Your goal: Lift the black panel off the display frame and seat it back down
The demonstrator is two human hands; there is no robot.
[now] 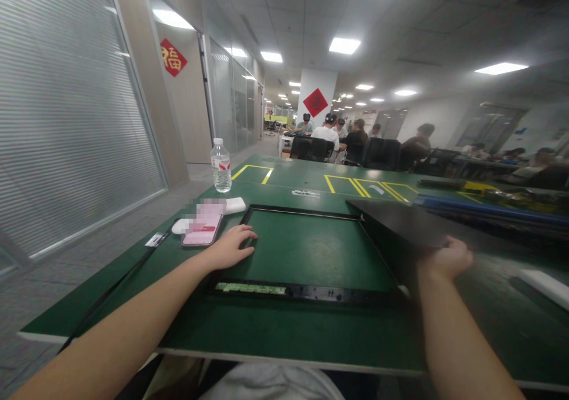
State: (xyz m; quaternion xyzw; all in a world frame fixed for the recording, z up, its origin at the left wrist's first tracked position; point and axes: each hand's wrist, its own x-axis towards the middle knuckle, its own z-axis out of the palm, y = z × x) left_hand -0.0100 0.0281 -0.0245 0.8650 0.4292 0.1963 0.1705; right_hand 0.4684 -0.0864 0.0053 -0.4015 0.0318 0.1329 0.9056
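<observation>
A black rectangular frame (311,213) lies on the green table, with a strip of green circuit board (252,288) along its near bar. Across the frame's left side rests my left hand (233,247), its fingers stretched out and the thumb apart. My right hand (448,259) is closed on a thin dark panel (400,225), which is tilted up at the frame's right side. The panel's lower part is blurred. Whether it still touches the frame's right bar, I cannot tell.
Left of the frame are a phone (204,228), a white box-like item (235,204) and a water bottle (221,166). A black strap (128,269) crosses the table's left edge. A white bar (544,287) lies at right. Yellow tape (351,181) marks the table (284,344); people sit beyond.
</observation>
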